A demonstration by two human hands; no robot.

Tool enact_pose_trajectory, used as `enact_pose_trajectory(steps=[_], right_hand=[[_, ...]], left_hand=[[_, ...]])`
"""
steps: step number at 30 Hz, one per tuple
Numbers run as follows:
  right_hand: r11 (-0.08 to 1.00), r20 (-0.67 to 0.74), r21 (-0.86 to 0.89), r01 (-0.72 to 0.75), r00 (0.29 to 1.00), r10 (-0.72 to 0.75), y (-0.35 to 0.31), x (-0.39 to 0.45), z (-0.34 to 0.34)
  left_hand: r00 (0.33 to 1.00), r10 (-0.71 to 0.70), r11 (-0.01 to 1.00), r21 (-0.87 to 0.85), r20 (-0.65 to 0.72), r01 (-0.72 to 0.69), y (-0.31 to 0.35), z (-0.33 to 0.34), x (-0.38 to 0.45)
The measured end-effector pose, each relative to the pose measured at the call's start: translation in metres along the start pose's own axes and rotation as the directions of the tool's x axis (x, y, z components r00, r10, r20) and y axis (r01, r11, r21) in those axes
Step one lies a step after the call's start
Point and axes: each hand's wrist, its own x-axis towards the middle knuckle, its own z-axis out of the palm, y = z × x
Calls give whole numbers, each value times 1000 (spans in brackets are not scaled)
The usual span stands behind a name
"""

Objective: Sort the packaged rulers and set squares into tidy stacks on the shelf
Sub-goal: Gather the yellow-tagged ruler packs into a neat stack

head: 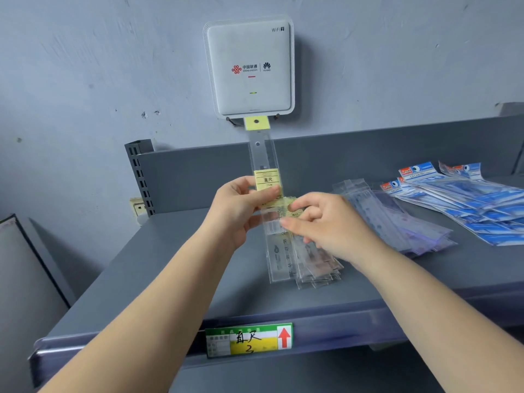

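Left hand (241,205) pinches an upright ruler (262,157), right hand (326,222) pinches another; loose piles (402,219) on the shelf (170,265) await stacking.

Router (249,66) on wall: "WiFi 7" top right corner; centre has red knot logo with "中国联通 / China unicom", a divider, then Huawei flower logo with "HUAWEI" under it. Yellow label (266,180) on the upright ruler pack (262,154): "直尺" legible, smaller lines above and below unreadable. Clear ruler (286,251) lying on the shelf shows scale numbers 16, 17, 18, 19. Shelf-edge price tag (249,339): handwritten "直尺" and "2", red up arrow at the right end; printed green header too blurred. Blue packs (459,194) at right: header text partly reads "GEOMETRIC", rest unclear.
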Motion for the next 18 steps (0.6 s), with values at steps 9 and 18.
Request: enact_pose_trajectory(steps=[9, 18], right_hand=[[948, -17, 304, -92, 995, 102, 6, 5, -16], [971, -102, -205, -124, 989, 105, 29, 4, -15]], left_hand=[[999, -35, 997, 74, 23, 33, 0, 5, 7], [999, -50, 917, 397, 18, 39, -12, -18, 4]])
